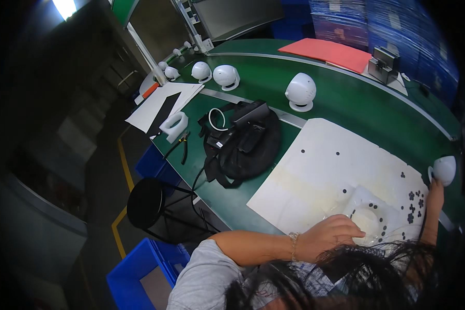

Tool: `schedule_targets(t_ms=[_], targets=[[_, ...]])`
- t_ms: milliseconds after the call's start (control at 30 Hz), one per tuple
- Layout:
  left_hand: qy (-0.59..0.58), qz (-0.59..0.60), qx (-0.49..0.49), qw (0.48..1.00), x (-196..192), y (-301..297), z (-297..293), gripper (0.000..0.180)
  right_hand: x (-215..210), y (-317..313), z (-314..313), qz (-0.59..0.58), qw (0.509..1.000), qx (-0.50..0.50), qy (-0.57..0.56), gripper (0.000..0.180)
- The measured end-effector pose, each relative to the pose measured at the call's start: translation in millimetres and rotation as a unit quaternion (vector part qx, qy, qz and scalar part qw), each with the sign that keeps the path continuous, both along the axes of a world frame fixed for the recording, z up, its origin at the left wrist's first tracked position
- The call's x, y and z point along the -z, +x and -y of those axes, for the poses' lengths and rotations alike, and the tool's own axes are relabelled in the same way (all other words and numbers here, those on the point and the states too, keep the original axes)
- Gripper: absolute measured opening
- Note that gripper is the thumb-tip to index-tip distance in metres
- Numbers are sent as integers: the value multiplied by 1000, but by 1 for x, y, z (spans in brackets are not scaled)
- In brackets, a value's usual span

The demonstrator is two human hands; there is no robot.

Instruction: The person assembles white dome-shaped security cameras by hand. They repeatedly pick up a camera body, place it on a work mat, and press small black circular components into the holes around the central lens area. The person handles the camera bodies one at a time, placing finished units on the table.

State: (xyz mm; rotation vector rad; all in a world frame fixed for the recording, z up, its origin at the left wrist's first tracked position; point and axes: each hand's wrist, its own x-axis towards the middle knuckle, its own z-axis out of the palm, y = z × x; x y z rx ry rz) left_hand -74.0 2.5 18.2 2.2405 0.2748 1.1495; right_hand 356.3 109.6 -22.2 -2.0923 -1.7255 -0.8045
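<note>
My left hand (pixel 336 236), with a beaded bracelet at the wrist, is over the near edge of the white sheet. Its fingers are curled together beside a translucent plastic tray (pixel 366 198) with a round hollow; anything between the fingertips is too small or hidden to make out. Small black discs (pixel 381 220) lie around the hollow. At the far right my right hand (pixel 436 193) is closed on the base of a white round-headed camera (pixel 445 170), which is tilted at the edge of the green belt.
On the green belt stand more white cameras (pixel 300 93). Clusters of black discs (pixel 411 207) dot the white sheet (pixel 315 160). A black backpack (pixel 248 144), pliers (pixel 183 146) and a white ring-shaped part (pixel 174 127) lie left. A stool (pixel 145 202) and blue bin (pixel 134 274) stand below.
</note>
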Motion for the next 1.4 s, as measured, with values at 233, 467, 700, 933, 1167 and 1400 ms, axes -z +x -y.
schedule_targets(t_ms=[233,467,700,933,1167,1400], targets=[[-176,-63,-57,981,-9,-1,0,24,-14,-9,27,-56,995,-11,-77,27],[-382,-50,-82,919,-3,-1,0,25,-49,-170,140,-507,765,-388,-80,55],[-423,52,-14,905,-8,-7,6,25,-69,-219,166,-495,776,-363,-149,26],[-355,24,16,935,-3,-25,2,17,-73,-225,162,-484,767,-393,-154,17],[-390,0,11,921,-9,-43,-8,20,-89,-219,108,-491,664,-502,-255,26],[-183,-121,53,974,-15,-54,-26,29,-81,-296,-57,-330,727,-456,-393,44]])
